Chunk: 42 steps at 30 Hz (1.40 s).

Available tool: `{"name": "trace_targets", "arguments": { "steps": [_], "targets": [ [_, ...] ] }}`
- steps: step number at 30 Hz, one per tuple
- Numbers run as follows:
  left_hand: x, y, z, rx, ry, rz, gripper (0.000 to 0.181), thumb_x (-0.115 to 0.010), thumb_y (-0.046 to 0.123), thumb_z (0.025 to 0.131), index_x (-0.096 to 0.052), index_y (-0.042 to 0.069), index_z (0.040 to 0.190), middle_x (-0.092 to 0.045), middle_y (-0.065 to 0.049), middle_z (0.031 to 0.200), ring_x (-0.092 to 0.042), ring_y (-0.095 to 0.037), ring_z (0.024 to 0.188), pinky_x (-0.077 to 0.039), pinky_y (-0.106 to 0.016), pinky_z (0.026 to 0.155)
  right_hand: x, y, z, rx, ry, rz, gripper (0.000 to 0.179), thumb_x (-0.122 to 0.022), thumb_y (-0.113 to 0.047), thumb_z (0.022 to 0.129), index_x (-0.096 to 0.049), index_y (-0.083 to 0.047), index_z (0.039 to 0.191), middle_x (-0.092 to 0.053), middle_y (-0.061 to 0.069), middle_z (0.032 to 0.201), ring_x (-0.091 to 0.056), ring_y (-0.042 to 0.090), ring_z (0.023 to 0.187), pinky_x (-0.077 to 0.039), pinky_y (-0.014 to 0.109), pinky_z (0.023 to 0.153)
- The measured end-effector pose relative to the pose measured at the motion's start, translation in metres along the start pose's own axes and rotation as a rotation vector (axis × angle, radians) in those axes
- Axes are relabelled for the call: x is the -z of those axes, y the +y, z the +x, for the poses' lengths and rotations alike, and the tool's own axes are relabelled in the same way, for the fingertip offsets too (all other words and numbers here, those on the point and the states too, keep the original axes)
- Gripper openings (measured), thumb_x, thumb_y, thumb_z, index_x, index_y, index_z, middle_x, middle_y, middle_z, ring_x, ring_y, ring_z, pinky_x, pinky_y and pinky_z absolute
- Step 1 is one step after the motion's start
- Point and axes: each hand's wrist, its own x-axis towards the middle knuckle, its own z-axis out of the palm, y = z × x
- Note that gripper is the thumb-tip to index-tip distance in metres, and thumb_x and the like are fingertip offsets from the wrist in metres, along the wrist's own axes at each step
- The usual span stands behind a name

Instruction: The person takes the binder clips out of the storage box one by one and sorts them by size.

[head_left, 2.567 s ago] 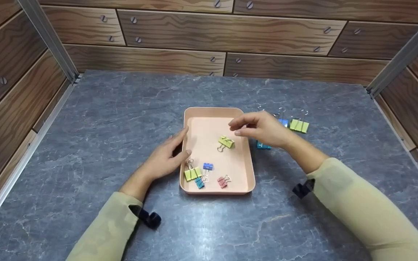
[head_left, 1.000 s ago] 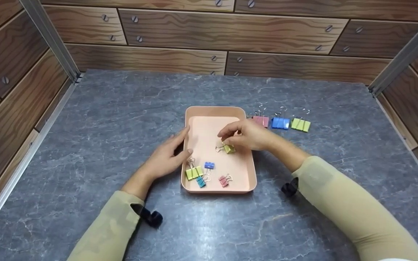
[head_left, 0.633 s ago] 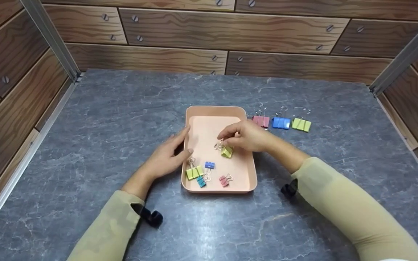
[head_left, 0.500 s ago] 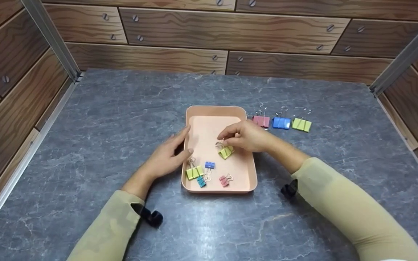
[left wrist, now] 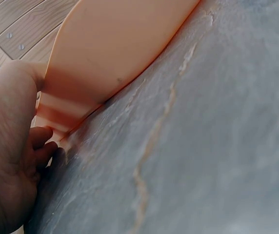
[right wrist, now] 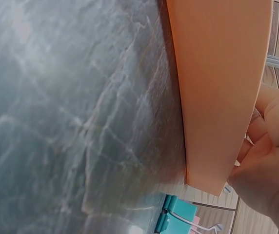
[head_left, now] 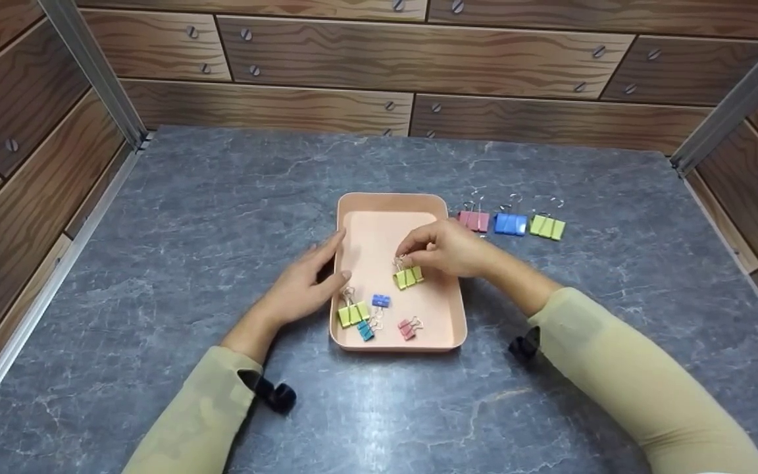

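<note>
In the head view, my right hand (head_left: 448, 249) pinches the wire handles of a yellow-green binder clip (head_left: 408, 278) inside the pink tray (head_left: 392, 201). The clip's body hangs toward the tray's near end. My left hand (head_left: 293, 286) holds the tray's left wall, with the thumb and index fingertip over the rim and other fingers outside. Near that thumb lies a second yellow-green clip (head_left: 353, 315), beside a small blue clip (head_left: 381, 301) and a small teal clip (head_left: 366, 330). A small pink clip (head_left: 409, 328) lies at the near right. The tray wall hides the held clip in the right wrist view.
Right of the tray, a large pink clip (head_left: 474, 221), a blue clip (head_left: 510, 224) and a yellow-green clip (head_left: 547, 227) stand in a row on the grey marbled table (head_left: 221, 184). A teal clip (right wrist: 181, 214) shows in the right wrist view. Wood-patterned walls enclose the table.
My right hand came down and left into the tray and took the yellow-green clip by its handles. The clip has turned, handles now toward the far end. My left hand stayed on the tray.
</note>
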Motion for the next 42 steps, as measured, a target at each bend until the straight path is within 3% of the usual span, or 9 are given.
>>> {"name": "trace_targets", "arguments": {
  "steps": [8, 14, 23, 32, 42],
  "targets": [
    [0.0, 0.001, 0.0, 0.007, 0.0, -0.001, 0.076, -0.058, 0.043, 0.105, -0.025, 0.024, 0.171, -0.034, -0.01, 0.169, -0.026, -0.043, 0.157, -0.016, -0.056, 0.13, 0.004, -0.002, -0.001, -0.002, 0.052, 0.129, 0.013, -0.078, -0.014, 0.098, -0.083, -0.006, 0.107, -0.079, 0.004, 0.102, -0.066, 0.017, 0.092, -0.052, 0.025, 0.081],
    [0.0, 0.002, -0.001, 0.022, -0.003, 0.0, 0.077, -0.058, 0.045, 0.105, -0.024, 0.026, 0.171, -0.034, -0.007, 0.17, -0.024, -0.044, 0.157, -0.017, -0.058, 0.129, 0.011, -0.011, -0.004, 0.009, 0.099, 0.159, 0.013, -0.076, -0.01, 0.099, -0.082, -0.002, 0.108, -0.079, 0.006, 0.1, -0.068, 0.015, 0.091, -0.056, 0.024, 0.081],
    [0.0, 0.001, 0.0, 0.017, 0.001, -0.005, 0.076, -0.058, 0.045, 0.105, -0.025, 0.027, 0.171, -0.034, -0.005, 0.17, -0.024, -0.046, 0.157, -0.017, -0.059, 0.129, 0.028, -0.025, -0.017, 0.008, 0.184, 0.106, 0.011, -0.077, -0.011, 0.099, -0.082, -0.004, 0.105, -0.079, 0.004, 0.095, -0.065, 0.014, 0.08, -0.051, 0.022, 0.068],
    [0.0, 0.0, 0.0, 0.028, 0.004, -0.001, 0.075, -0.058, 0.045, 0.105, -0.025, 0.029, 0.171, -0.036, -0.004, 0.169, -0.025, -0.045, 0.157, -0.019, -0.058, 0.129, 0.054, -0.03, -0.041, -0.013, 0.206, 0.033, 0.012, -0.075, -0.013, 0.101, -0.082, -0.007, 0.107, -0.079, 0.003, 0.096, -0.066, 0.019, 0.081, -0.054, 0.023, 0.068],
    [-0.001, -0.001, -0.001, 0.001, 0.004, -0.005, 0.076, -0.058, 0.044, 0.105, -0.025, 0.024, 0.171, -0.035, -0.007, 0.169, -0.026, -0.044, 0.157, -0.017, -0.056, 0.13, 0.075, -0.017, -0.067, -0.043, 0.246, 0.0, 0.014, -0.076, -0.018, 0.101, -0.082, -0.008, 0.107, -0.079, 0.002, 0.099, -0.068, 0.019, 0.084, -0.056, 0.022, 0.07]
  ]
}}
